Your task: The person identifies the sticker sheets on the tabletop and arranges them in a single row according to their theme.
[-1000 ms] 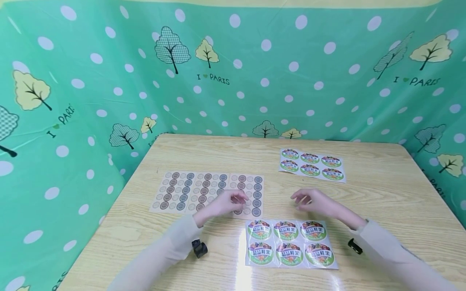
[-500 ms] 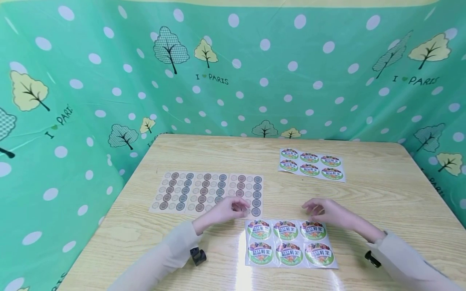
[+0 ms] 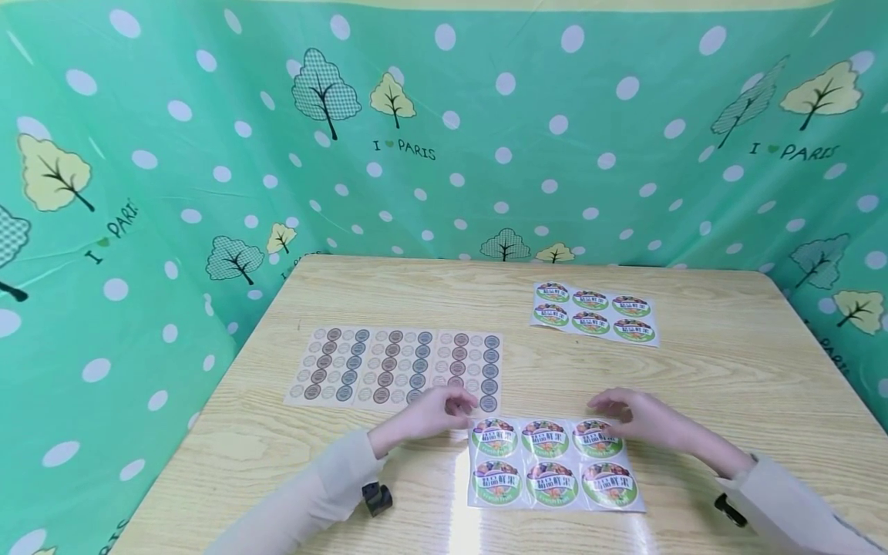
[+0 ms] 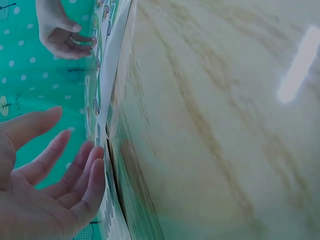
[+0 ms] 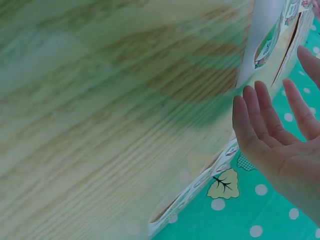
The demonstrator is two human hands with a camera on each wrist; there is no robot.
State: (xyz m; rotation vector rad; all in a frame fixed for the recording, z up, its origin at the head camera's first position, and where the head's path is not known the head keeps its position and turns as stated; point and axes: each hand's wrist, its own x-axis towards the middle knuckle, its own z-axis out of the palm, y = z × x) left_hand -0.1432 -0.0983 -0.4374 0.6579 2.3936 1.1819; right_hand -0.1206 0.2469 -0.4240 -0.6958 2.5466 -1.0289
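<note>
A glossy sheet of fruit stickers lies flat near the front of the table, with several round green labels on it. Over its far left corner hovers my left hand, fingers loosely bent and holding nothing. In the left wrist view the same left hand has its fingers apart, close to the table surface. My right hand is at the sheet's far right corner, partly over a label. The right wrist view shows the right hand with fingers spread; whether they touch the sheet I cannot tell.
Brown sheets of small round stickers lie side by side on the left of the table. Another fruit sticker sheet lies at the back right. A green patterned cloth hangs behind the wooden table.
My right hand has moved right and nearer to me, to the front sheet's far right corner. The left hand has come slightly nearer, to its far left corner. The sheets lie still.
</note>
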